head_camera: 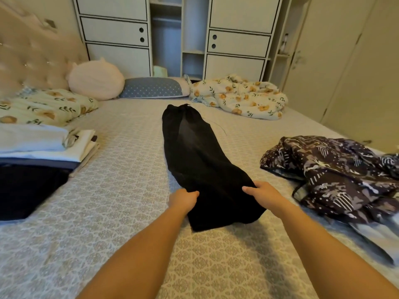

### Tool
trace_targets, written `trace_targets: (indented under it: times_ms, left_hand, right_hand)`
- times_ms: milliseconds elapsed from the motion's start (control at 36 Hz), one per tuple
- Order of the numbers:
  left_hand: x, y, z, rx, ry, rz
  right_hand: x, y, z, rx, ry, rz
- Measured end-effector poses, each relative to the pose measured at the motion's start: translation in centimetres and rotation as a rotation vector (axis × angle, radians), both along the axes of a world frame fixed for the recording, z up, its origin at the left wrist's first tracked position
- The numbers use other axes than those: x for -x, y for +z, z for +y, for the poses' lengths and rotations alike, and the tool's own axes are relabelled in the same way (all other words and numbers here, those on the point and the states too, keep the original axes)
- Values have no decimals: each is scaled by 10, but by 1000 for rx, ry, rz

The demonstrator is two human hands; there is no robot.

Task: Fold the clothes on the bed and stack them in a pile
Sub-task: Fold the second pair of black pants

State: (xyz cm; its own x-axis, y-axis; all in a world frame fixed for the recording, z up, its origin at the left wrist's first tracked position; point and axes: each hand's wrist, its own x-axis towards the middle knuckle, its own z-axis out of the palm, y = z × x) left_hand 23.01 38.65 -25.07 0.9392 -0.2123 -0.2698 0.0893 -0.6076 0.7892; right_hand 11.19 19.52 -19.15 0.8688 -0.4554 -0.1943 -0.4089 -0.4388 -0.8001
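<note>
A long black garment [194, 152] lies stretched lengthwise down the middle of the bed [121, 190], its far end near the pillows. My left hand [183, 199] grips its near left edge with curled fingers. My right hand [262, 194] grips its near right edge. A crumpled dark patterned garment [336, 175] lies unfolded on the right side of the bed. On the left sits a pile of folded clothes [43, 145], white pieces on top, with a dark folded piece [26, 188] in front of it.
Pillows [151, 87], a round cushion [96, 79] and a rumpled floral quilt [239, 97] line the far side of the bed. A white wardrobe [179, 35] stands behind. The tufted headboard [32, 52] rises at the left.
</note>
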Motion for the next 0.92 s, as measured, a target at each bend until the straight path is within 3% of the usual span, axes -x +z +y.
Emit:
trace_targets:
  times_ms: [111, 194, 278, 389, 472, 528, 639, 778, 917]
  left_hand:
    - [7, 3, -5, 294, 166, -28]
    - [8, 15, 0, 391, 224, -54]
    - [-5, 43, 12, 387, 241, -40]
    - [-30, 101, 30, 533, 238, 38]
    - [-30, 133, 51, 534, 87, 119]
    - [-28, 129, 70, 284, -30, 143]
    - [-6, 65, 82, -59, -197, 215]
    - [22, 10, 65, 131, -108, 174]
    - [42, -2, 47, 50, -81, 97]
  right_hand:
    - [2, 11, 2, 134, 1, 14]
    - [1, 16, 4, 72, -37, -14]
    - [-3, 34, 8, -225, -113, -94]
    - [-13, 72, 11, -743, -240, -244]
    - [-11, 71, 9, -890, -242, -269]
    - [-4, 51, 5, -746, -240, -159]
    - [16, -6, 0, -171, -279, 256]
    - [32, -43, 9, 125, -223, 351]
    - [35, -46, 10, 131, -255, 314]
